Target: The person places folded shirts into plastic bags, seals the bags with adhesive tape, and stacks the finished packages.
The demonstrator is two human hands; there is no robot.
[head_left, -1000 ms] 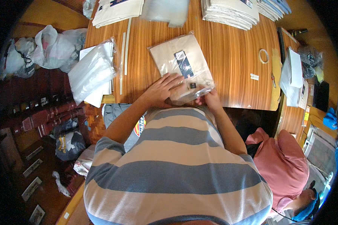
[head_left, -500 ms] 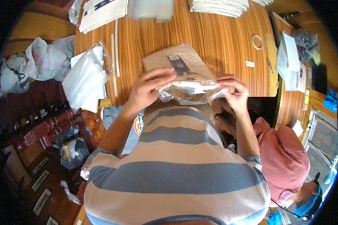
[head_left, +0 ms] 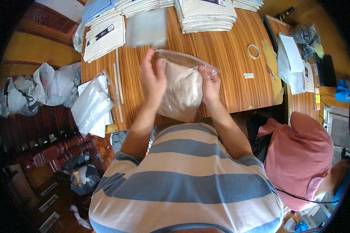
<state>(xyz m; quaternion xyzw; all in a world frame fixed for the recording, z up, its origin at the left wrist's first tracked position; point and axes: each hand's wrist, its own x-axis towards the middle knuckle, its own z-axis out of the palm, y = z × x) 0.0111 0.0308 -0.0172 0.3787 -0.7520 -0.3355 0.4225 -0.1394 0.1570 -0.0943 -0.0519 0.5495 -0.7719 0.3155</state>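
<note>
A clear plastic bag (head_left: pixel 184 59) with a folded beige garment (head_left: pixel 179 85) inside lies at the table's near edge, its mouth pointing away from me. The garment's plain side faces up, and I see no label on it. My right hand (head_left: pixel 210 84) pinches the bag's upper right corner between thumb and fingers. On the other side, my left hand (head_left: pixel 153 79) is at the bag's left edge, fingers stretched upward and thumb apart. It is slightly blurred, and its exact contact with the plastic is hard to make out.
Stacks of folded garments (head_left: pixel 206 17) and flat clear bags (head_left: pixel 146 29) line the far side of the wooden table (head_left: pixel 229 93). A tape roll (head_left: pixel 253 51) and a small red-handled tool (head_left: pixel 270 73) lie right. More plastic sleeves (head_left: pixel 91 105) overhang the left edge. A person in pink (head_left: pixel 299 155) sits at right.
The bagged garment has been turned over and around: its labelled side showed before, with the bag's mouth toward me. My left hand's fingers have straightened upward. The view has shifted slightly.
</note>
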